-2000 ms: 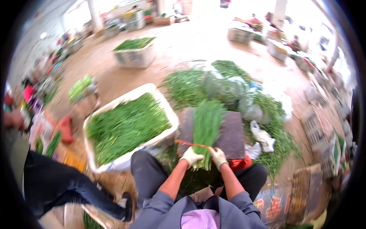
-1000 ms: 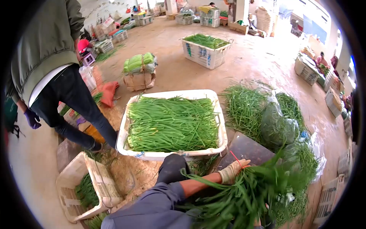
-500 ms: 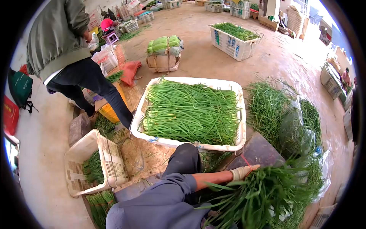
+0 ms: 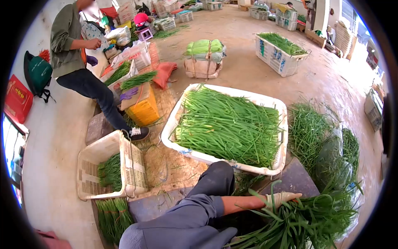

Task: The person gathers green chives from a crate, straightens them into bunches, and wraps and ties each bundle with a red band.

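Note:
My left hand [image 4: 284,199], in a pale glove with bare fingertips, reaches across to the lower right. It is closed at the near side of a big loose bunch of garlic chives [image 4: 315,218], whose long flat leaves hang down toward me. The undersides of the fingers are hidden in the leaves. My right hand is not in view. Before my knee stands a white plastic crate [image 4: 168,135], filled with garlic chives [image 4: 232,126] laid lengthwise, pale ends to the left.
Left of my leg, a white crate [image 4: 134,166] holds some greens, with tied bunches [image 4: 114,220] beside it. Loose greens [image 4: 309,133] and a clear plastic bag [image 4: 329,157] lie at right. A person [image 4: 68,50] stands near a yellow crate [image 4: 143,110]. A strapped bundle [image 4: 203,66] sits farther off.
The view has turned left, so most things sit farther right. My left hand stays at the bunch, and the red string by it no longer shows. The other person now stands more upright.

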Available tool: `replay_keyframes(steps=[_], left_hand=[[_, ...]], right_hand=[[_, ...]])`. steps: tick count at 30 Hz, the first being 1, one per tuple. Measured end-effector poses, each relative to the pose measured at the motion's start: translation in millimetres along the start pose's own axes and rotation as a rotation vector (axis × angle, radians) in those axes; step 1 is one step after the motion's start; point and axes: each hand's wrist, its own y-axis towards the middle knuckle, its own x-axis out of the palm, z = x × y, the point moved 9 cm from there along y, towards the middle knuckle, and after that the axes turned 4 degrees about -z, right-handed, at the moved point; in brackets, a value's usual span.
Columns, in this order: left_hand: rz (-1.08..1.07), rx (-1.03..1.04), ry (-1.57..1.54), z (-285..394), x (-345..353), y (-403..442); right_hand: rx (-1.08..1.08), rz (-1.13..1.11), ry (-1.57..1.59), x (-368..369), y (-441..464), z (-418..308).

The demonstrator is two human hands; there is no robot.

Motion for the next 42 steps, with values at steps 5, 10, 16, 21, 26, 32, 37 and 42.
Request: replay_keyframes(steps=[5,10,16,21,26,32,37,42], left_hand=[[0.121,-0.073,-0.152,17,-8,-9],[0.172,-0.376,-1.544,-28,39,-1],[0.147,-0.471,0.495,47,-19,-8],[0.045,-0.669,0.512,64,-16,-12],[0.017,-0.798,0.432,46,1,-33],[-0.063,-0.878,0.455,29,15,-57],[-0.069,-0.871,0.458,67,15,-70],[-0.016,-0.781,0.552,66,8,-70]], right_hand=[[0.005,-0.015,0.011,0,-6,6],[-0.009,-0.021,0.054,-2,-11,7],[0.004,-0.08,0.206,-4,-27,20],[0.053,-0.145,0.627,13,-46,55],[0.36,0.069,1.109,52,-66,74],[0.375,0.046,1.085,56,-79,96],[0.358,0.055,1.065,64,-72,98],[0.235,0.08,1.071,78,-65,72]])
